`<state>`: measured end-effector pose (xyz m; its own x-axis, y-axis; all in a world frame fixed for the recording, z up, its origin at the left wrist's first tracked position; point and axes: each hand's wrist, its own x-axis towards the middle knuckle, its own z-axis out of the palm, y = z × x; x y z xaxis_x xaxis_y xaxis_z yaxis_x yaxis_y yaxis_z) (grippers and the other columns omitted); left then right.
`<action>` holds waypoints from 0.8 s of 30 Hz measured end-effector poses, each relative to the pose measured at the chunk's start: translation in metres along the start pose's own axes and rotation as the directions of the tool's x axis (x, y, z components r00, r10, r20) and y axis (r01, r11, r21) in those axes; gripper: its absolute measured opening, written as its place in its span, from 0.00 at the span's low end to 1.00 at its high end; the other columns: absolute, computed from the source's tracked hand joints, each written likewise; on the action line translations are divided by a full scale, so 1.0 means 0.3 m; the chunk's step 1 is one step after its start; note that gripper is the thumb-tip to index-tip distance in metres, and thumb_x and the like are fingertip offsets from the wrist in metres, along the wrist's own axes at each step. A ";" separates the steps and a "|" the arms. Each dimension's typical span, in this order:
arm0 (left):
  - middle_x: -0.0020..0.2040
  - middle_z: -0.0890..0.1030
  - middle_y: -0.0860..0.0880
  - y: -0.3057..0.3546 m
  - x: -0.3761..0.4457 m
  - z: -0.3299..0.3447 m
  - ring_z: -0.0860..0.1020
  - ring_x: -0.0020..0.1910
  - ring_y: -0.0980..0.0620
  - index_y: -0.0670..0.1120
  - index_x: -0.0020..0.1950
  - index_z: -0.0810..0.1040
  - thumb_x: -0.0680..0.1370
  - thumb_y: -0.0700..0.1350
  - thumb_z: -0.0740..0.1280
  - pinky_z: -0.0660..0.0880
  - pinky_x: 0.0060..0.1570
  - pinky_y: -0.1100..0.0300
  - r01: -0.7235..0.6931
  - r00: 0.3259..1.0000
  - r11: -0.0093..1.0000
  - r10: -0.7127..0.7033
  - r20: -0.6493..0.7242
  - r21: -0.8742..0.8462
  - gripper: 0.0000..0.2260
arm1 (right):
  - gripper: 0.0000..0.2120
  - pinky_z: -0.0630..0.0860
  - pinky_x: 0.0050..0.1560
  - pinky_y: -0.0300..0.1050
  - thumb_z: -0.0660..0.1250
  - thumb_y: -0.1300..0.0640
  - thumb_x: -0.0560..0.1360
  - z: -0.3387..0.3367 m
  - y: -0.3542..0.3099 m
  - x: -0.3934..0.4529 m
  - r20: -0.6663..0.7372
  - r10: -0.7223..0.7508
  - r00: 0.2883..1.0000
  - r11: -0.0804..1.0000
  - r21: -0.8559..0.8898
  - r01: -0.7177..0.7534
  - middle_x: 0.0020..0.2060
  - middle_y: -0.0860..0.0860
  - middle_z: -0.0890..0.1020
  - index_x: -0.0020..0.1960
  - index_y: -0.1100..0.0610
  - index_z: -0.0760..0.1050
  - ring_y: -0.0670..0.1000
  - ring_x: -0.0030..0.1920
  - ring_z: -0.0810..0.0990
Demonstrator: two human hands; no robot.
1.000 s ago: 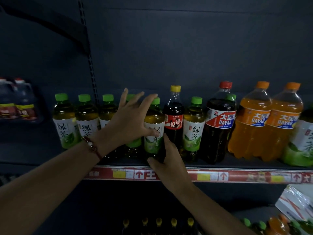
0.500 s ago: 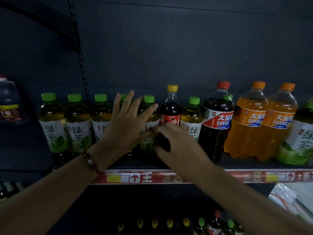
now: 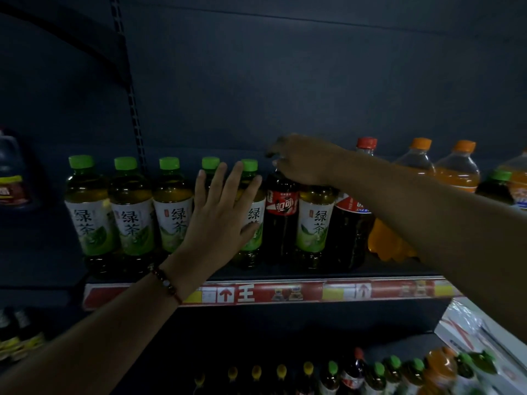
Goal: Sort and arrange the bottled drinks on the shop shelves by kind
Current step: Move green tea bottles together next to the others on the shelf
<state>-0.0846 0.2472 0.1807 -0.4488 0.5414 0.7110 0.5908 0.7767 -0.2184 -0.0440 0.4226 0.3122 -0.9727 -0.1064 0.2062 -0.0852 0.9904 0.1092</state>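
Right hand (image 3: 302, 161) gripping upright cola bottle (image 3: 281, 218) by its neck, straight up to clear; left hand (image 3: 219, 220) bracing tea bottles (image 3: 171, 206) open-palmed.

Your right hand (image 3: 302, 162) pinches the neck of the small cola bottle (image 3: 281, 215), dark with a red label, standing upright on the shelf. Just left of that grip stands a row of green tea bottles (image 3: 131, 206) with green caps and white-green labels, all upright and touching; your left hand (image 3: 219, 220) lies flat against the nearest ones. Just right of the grip stands one more green tea bottle (image 3: 315, 220), then a large dark cola bottle (image 3: 353, 223) and orange soda bottles (image 3: 456, 172).
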 end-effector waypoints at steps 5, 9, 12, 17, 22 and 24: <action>0.77 0.59 0.38 0.011 -0.005 -0.004 0.57 0.76 0.35 0.48 0.79 0.58 0.74 0.58 0.70 0.53 0.72 0.33 0.017 1.000 1.000 -0.017 0.008 0.004 0.38 | 0.18 0.66 0.56 0.40 0.58 0.59 0.81 -0.028 0.015 -0.019 -0.081 -0.030 0.996 0.994 0.102 0.038 0.65 0.56 0.74 0.70 0.54 0.71 0.53 0.63 0.73; 0.78 0.58 0.38 0.018 -0.012 -0.010 0.55 0.76 0.34 0.48 0.79 0.57 0.74 0.58 0.69 0.53 0.72 0.32 0.041 0.998 0.999 -0.040 0.041 -0.010 0.38 | 0.18 0.67 0.57 0.41 0.62 0.58 0.80 -0.049 0.003 -0.091 -0.142 -0.092 0.986 0.986 0.127 0.111 0.58 0.53 0.74 0.69 0.52 0.72 0.52 0.60 0.73; 0.78 0.58 0.39 0.044 -0.060 -0.031 0.53 0.77 0.35 0.48 0.79 0.58 0.74 0.57 0.70 0.51 0.73 0.33 0.051 0.998 0.992 -0.045 0.054 -0.115 0.38 | 0.17 0.71 0.58 0.46 0.63 0.58 0.79 -0.067 -0.011 -0.164 -0.227 -0.134 0.965 0.976 0.138 0.169 0.54 0.52 0.75 0.68 0.52 0.73 0.52 0.56 0.74; 0.78 0.52 0.61 0.193 -0.203 -0.153 0.46 0.74 0.67 0.61 0.79 0.48 0.77 0.60 0.66 0.48 0.72 0.66 0.295 0.956 0.667 -0.202 0.215 -0.685 0.37 | 0.16 0.66 0.48 0.33 0.63 0.55 0.80 -0.106 -0.004 -0.336 -0.319 -0.090 0.943 0.959 0.228 0.168 0.51 0.45 0.71 0.67 0.48 0.72 0.43 0.51 0.70; 0.67 0.67 0.75 0.451 -0.323 -0.268 0.66 0.66 0.74 0.66 0.76 0.53 0.73 0.54 0.72 0.65 0.59 0.79 0.435 0.895 0.122 -0.172 0.413 -0.892 0.38 | 0.17 0.64 0.51 0.17 0.62 0.54 0.80 -0.050 -0.008 -0.569 -0.311 -0.084 0.947 0.881 0.420 0.216 0.58 0.37 0.73 0.68 0.45 0.71 0.30 0.54 0.71; 0.63 0.73 0.72 0.548 -0.377 -0.284 0.71 0.63 0.71 0.61 0.75 0.59 0.70 0.51 0.74 0.69 0.58 0.76 0.469 0.860 -0.033 -0.208 0.465 -0.882 0.38 | 0.17 0.65 0.54 0.19 0.63 0.55 0.79 0.003 -0.009 -0.654 -0.284 -0.081 0.955 0.837 0.501 0.220 0.58 0.35 0.73 0.67 0.44 0.71 0.29 0.57 0.70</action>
<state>0.1205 0.2861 0.1213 -0.8208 0.4545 0.3460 0.3616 -0.0553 0.9307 0.1470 0.4408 0.2706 -0.8610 -0.2070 0.4646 -0.3933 0.8502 -0.3499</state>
